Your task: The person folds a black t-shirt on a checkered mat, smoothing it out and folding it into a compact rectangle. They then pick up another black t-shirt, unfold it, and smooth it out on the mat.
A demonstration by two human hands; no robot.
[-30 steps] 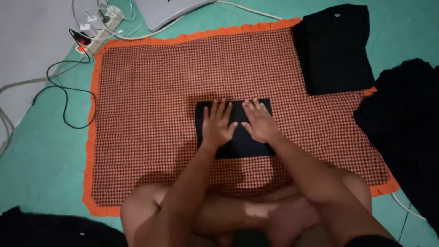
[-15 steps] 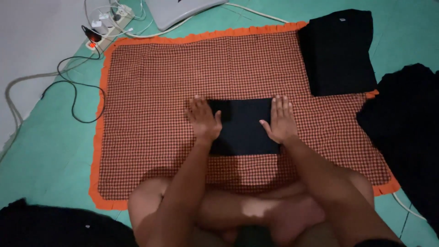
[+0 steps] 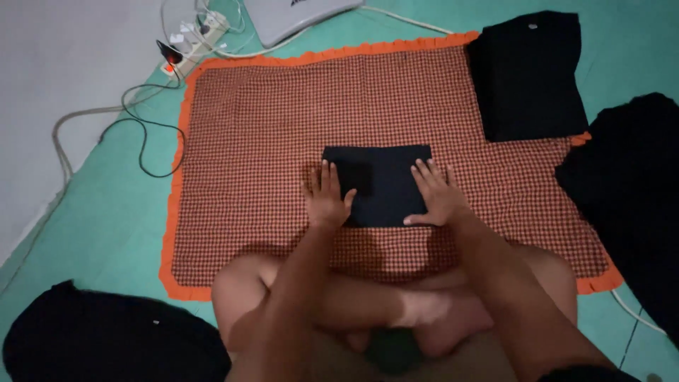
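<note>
Both hands are lying flat and open, gripping nothing, the left hand (image 3: 327, 197) and right hand (image 3: 437, 194) pressing opposite edges of the folded black garment (image 3: 380, 180) resting mid-way on the orange checked cloth (image 3: 269, 120).

**Dim, soft light from above**

Room is dim, colours muted. The forearms throw a soft shadow on the checked cloth (image 3: 269, 141) approx. below the hands. Black garments lose all detail, no folds visible. Slight blur overall, w/ no glare. Edges bend a little.
</note>
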